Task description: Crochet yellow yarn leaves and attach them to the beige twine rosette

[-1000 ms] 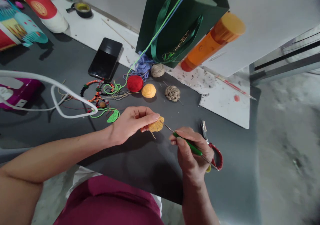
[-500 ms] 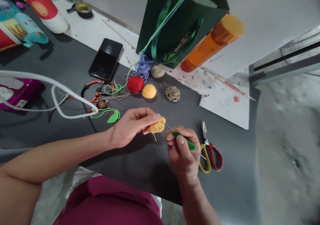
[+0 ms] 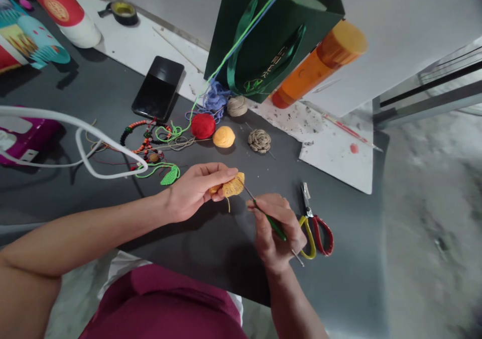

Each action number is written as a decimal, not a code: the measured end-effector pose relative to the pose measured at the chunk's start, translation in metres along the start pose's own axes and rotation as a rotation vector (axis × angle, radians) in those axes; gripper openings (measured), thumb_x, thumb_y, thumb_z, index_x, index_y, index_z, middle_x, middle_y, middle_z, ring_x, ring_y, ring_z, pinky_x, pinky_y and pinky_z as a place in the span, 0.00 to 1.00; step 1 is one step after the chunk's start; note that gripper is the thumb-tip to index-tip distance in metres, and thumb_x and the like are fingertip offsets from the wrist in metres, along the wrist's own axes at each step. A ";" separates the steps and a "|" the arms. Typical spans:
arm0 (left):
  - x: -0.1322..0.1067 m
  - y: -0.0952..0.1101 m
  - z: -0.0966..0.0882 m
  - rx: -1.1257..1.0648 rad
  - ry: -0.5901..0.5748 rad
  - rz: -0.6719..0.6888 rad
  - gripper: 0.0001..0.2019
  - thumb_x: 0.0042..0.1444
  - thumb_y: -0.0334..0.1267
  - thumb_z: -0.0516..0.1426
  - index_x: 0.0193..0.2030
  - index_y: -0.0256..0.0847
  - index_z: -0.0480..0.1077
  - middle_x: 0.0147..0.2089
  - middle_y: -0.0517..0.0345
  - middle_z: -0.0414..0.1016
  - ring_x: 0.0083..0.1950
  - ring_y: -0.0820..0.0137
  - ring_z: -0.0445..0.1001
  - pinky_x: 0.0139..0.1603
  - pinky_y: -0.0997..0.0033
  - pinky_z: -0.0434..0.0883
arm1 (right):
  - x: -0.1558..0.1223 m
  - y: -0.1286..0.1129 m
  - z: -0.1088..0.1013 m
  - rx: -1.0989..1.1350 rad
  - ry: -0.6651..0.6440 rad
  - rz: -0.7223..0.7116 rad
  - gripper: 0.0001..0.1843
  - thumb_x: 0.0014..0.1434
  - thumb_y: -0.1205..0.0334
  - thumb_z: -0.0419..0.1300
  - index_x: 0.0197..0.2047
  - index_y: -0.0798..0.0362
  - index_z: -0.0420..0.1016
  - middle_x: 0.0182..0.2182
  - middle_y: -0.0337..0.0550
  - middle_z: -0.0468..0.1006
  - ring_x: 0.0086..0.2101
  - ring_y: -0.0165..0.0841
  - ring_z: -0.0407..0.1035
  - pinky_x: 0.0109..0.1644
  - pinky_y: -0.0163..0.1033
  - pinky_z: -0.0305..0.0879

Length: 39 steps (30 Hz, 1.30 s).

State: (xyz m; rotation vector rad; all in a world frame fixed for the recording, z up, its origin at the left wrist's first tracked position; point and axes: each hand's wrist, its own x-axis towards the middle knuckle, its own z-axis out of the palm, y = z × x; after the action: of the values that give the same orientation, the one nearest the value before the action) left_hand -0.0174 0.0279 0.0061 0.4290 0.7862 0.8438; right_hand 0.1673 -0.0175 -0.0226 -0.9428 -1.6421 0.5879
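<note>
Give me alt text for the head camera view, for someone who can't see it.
A person's left hand pinches a small piece of yellow crochet while the right hand holds a green-handled crochet hook to its edge, above a dark grey work surface. Scissors, a red ball of yarn and a yellow ball of yarn lie nearby.

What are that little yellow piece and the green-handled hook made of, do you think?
The yellow crocheted piece looks like matte cotton yarn, judging by its visible stitches. The crochet hook seems to have a glossy green plastic grip, and its thin, shiny shaft is probably metal.
</note>
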 end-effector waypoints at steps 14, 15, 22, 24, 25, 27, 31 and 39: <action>-0.006 -0.014 0.004 0.151 0.004 0.180 0.20 0.54 0.53 0.67 0.27 0.38 0.70 0.24 0.65 0.65 0.26 0.78 0.59 0.28 0.73 0.57 | -0.004 -0.006 0.009 -0.102 0.040 -0.022 0.19 0.63 0.75 0.61 0.52 0.46 0.78 0.35 0.41 0.84 0.32 0.33 0.78 0.36 0.42 0.76; -0.006 -0.014 0.004 0.158 -0.005 0.180 0.20 0.54 0.53 0.66 0.27 0.38 0.70 0.24 0.64 0.66 0.26 0.78 0.60 0.29 0.72 0.58 | -0.004 -0.006 0.010 -0.084 0.054 0.007 0.17 0.63 0.75 0.61 0.51 0.46 0.78 0.35 0.40 0.84 0.32 0.33 0.78 0.36 0.41 0.76; -0.006 -0.009 0.004 0.210 -0.028 0.158 0.17 0.56 0.50 0.65 0.29 0.38 0.71 0.27 0.63 0.68 0.28 0.77 0.62 0.29 0.72 0.59 | -0.004 -0.004 0.010 -0.021 0.122 0.134 0.10 0.66 0.68 0.61 0.47 0.46 0.77 0.30 0.36 0.82 0.30 0.32 0.77 0.38 0.42 0.73; -0.006 -0.009 0.004 0.225 -0.030 0.154 0.17 0.57 0.50 0.64 0.29 0.38 0.70 0.27 0.63 0.68 0.27 0.77 0.62 0.30 0.72 0.58 | -0.004 -0.003 0.009 0.013 0.122 0.160 0.09 0.66 0.68 0.61 0.46 0.46 0.77 0.31 0.36 0.83 0.31 0.31 0.77 0.38 0.42 0.73; -0.006 -0.008 0.004 0.231 -0.031 0.152 0.17 0.57 0.49 0.63 0.29 0.38 0.70 0.27 0.62 0.68 0.27 0.77 0.62 0.30 0.72 0.58 | -0.004 -0.003 0.009 0.028 0.122 0.173 0.08 0.66 0.68 0.61 0.46 0.46 0.77 0.32 0.36 0.83 0.31 0.31 0.77 0.39 0.42 0.73; -0.006 -0.008 0.004 0.232 -0.033 0.145 0.16 0.58 0.49 0.63 0.29 0.38 0.70 0.26 0.62 0.68 0.28 0.77 0.62 0.30 0.72 0.58 | -0.004 -0.003 0.007 0.047 0.118 0.187 0.08 0.66 0.67 0.62 0.45 0.46 0.77 0.32 0.37 0.83 0.31 0.31 0.77 0.39 0.42 0.73; -0.006 -0.007 0.004 0.210 -0.051 0.116 0.16 0.57 0.49 0.62 0.28 0.38 0.69 0.25 0.63 0.65 0.28 0.76 0.60 0.29 0.73 0.57 | -0.004 -0.003 0.004 0.056 0.082 0.183 0.07 0.65 0.67 0.61 0.45 0.46 0.77 0.32 0.38 0.83 0.30 0.32 0.76 0.37 0.43 0.74; -0.005 -0.001 0.005 0.109 -0.069 0.026 0.15 0.54 0.46 0.64 0.27 0.38 0.69 0.27 0.61 0.66 0.26 0.77 0.59 0.26 0.75 0.55 | -0.001 -0.003 0.000 0.055 0.052 0.130 0.09 0.66 0.68 0.61 0.46 0.45 0.77 0.31 0.37 0.83 0.29 0.32 0.75 0.38 0.44 0.74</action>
State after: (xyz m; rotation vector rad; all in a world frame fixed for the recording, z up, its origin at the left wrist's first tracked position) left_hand -0.0154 0.0231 0.0107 0.5634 0.7662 0.8087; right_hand 0.1663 -0.0200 -0.0209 -1.0211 -1.5192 0.6876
